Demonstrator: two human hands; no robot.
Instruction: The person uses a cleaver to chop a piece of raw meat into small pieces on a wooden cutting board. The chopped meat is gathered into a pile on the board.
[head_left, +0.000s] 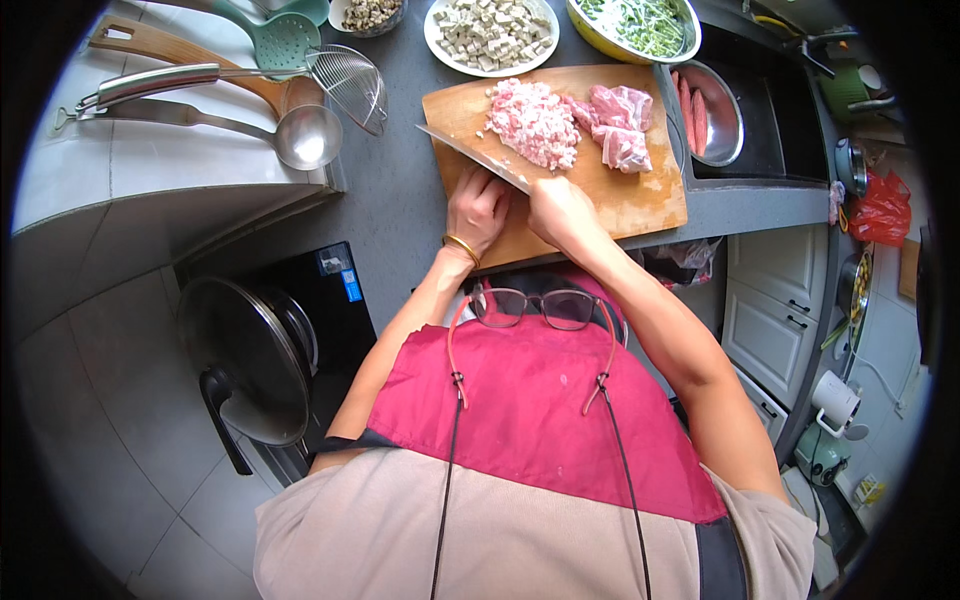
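My right hand (564, 211) grips a kitchen knife (476, 159), its handle hidden inside the fist. The blade slants across a wooden cutting board (645, 206), tip pointing to the far left. Close against the near side of the blade is my left hand (478, 208), fingers curled down at the board; anything under them is hidden. Beyond the blade lies a heap of diced raw meat (532, 124), pink with white fatty bits. To its right, touching or nearly so, rest larger raw meat pieces (619, 127).
Behind the board stand a plate of greyish cubes (491, 34), a yellow bowl of shredded greens (637, 26) and a small bowl (371, 15). A steel bowl (724, 112) holds reddish sticks by the sink (772, 112). Ladle (307, 139) and strainer (349, 86) hang left; a lidded pan (247, 360) sits nearer.
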